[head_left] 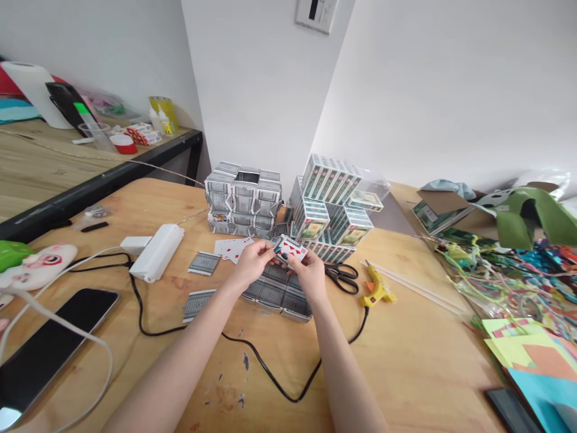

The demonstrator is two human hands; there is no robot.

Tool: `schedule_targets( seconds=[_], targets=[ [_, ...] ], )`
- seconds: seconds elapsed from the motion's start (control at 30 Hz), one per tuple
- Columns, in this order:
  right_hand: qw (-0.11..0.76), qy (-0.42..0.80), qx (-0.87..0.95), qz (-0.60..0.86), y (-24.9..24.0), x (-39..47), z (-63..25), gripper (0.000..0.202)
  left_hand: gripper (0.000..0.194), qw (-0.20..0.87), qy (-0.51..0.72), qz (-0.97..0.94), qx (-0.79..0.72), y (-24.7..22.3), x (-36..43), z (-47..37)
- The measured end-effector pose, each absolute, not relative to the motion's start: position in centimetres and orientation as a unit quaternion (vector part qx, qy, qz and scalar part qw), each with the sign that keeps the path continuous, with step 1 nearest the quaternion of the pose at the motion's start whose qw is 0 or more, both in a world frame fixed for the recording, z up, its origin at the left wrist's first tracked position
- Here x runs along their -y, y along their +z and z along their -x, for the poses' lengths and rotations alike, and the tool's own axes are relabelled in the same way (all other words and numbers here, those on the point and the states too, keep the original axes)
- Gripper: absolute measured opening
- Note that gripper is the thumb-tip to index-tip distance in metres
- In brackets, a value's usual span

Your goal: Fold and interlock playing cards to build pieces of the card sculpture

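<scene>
Both my hands meet over the middle of the table around playing cards (pixel 292 247), one of which shows red diamonds. My left hand (pixel 255 261) pinches their left edge. On the other side, my right hand (pixel 310 270) grips them with the thumb on the face. Just below lies a flat block of joined grey-backed cards (pixel 274 290), partly hidden by my hands. Behind stands a larger structure built of folded cards (pixel 243 198). Loose face-up cards (pixel 229 248) and two face-down cards (pixel 204 263) lie to the left. How many cards I hold is unclear.
Stacked card boxes (pixel 315 210) stand at the back. Black scissors (pixel 342 278), a yellow glue gun (pixel 377 288) and clear glue sticks (pixel 419 288) lie right. A white power strip (pixel 157 252), cables and a phone (pixel 54 343) occupy the left; craft materials (pixel 536 343) fill the right edge.
</scene>
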State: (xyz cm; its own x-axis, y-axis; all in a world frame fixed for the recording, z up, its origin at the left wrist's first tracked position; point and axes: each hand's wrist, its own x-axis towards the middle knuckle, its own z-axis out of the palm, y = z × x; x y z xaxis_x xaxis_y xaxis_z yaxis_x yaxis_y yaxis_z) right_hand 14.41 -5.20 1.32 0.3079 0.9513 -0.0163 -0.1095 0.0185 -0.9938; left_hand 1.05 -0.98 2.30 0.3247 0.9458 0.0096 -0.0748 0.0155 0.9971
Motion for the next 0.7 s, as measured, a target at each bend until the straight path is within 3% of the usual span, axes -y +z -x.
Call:
schedule_targets(
  seconds=[0.27, 0.5, 0.7],
  targets=[
    [0.627, 0.485, 0.381, 0.476, 1.46, 5.42, -14.59, 0.028, 0.018, 0.569, 0.441, -0.556, -0.415, 3.07, 1.1, -0.83],
    [0.666, 0.487, 0.318, 0.467, 1.05, 5.09, -15.01, 0.027, 0.007, 0.591, 0.349, -0.587, -0.43, 3.08, 1.56, -1.04],
    [0.636, 0.447, 0.352, 0.521, 0.74, 5.11, -15.12, 0.025, 0.027, 0.557, 0.372, -0.64, -0.377, 2.51, 1.58, -1.14]
  ],
)
